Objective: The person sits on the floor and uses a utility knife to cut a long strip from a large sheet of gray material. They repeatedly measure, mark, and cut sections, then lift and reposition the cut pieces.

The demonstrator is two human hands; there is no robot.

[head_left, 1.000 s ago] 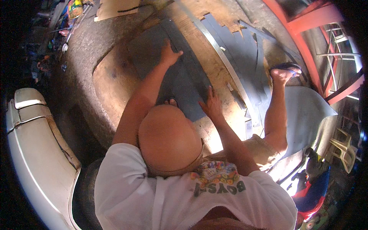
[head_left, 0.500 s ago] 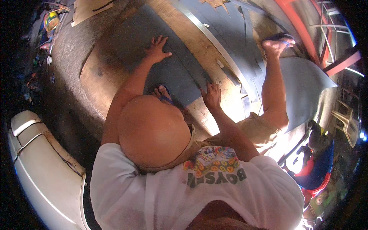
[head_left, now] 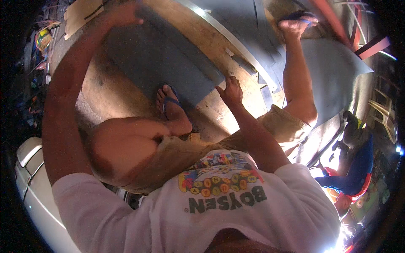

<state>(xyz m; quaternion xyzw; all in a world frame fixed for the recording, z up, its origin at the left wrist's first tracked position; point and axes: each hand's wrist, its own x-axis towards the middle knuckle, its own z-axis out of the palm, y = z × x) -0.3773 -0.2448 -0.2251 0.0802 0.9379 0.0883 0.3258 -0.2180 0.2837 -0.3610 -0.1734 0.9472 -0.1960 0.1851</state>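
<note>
Both hands reach forward in the head view. At eleven o'clock, the left hand is blurry by a flat, dark grey, smooth sheet; its thumb sticks out, but you cannot tell what its fingers do. At one o'clock, the right hand has loosely spread fingers and sits just beside the sheet's right corner, maybe to feel that edge. The sheet lies at eleven o'clock on a flat, worn brown board. A foot seems to rest on its near edge, which probably stops it sliding.
</note>
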